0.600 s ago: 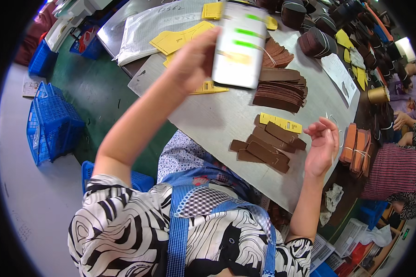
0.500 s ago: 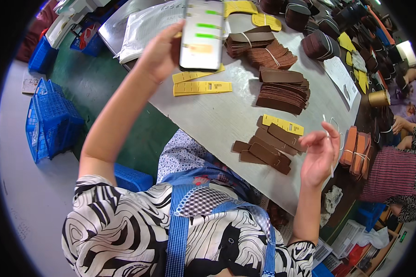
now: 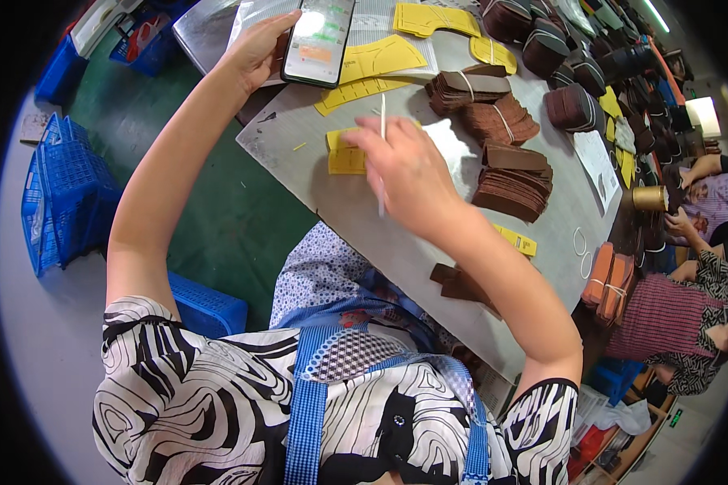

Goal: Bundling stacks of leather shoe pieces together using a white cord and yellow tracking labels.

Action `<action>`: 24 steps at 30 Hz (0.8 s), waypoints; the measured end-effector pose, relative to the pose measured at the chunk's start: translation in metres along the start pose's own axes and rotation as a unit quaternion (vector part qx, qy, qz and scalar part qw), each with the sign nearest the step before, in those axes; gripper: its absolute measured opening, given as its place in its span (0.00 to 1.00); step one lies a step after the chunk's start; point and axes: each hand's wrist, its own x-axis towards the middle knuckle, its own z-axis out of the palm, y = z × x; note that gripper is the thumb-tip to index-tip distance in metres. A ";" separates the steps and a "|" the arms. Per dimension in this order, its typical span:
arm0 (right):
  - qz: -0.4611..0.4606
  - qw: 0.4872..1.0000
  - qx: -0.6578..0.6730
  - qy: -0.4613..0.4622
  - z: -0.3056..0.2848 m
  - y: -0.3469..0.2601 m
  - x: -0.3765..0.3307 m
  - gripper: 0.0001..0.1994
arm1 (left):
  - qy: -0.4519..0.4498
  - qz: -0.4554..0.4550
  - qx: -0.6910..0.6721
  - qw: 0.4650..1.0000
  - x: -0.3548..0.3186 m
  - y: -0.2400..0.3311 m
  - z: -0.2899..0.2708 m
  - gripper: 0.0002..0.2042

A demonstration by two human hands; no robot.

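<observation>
"Where's the phone?"
"The left hand pinches its side, above the desk. It looks light, stiff, slippery; best held by both edges."
"And the right hand?"
"Bent around a thin white stick, hiding part of a yellow strip. Brown stacks sit nearby."

The left hand has swung the phone leftward, uncovering a tied brown bundle; the right hand has crossed to the yellow strips, its forearm now partly hiding the loose brown pieces
</observation>
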 end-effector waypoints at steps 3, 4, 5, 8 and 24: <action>-0.041 0.996 -0.070 0.031 0.019 0.021 0.028 0.21 | -0.011 0.029 -0.020 0.999 -0.012 0.012 -0.011 0.18; -0.053 0.995 -0.081 0.028 0.022 0.025 0.033 0.21 | 0.015 0.028 -0.026 0.999 -0.017 0.014 -0.009 0.15; -0.051 0.995 -0.083 0.027 0.024 0.027 0.032 0.21 | 0.013 0.028 -0.028 0.999 -0.021 0.014 -0.012 0.15; -0.043 0.995 -0.090 0.008 0.024 0.021 0.027 0.22 | 0.002 0.013 -0.037 0.999 -0.036 0.013 -0.040 0.16; -0.007 0.979 -0.120 -0.166 -0.002 0.104 0.128 0.35 | -0.026 0.026 -0.121 0.992 -0.068 0.006 -0.049 0.16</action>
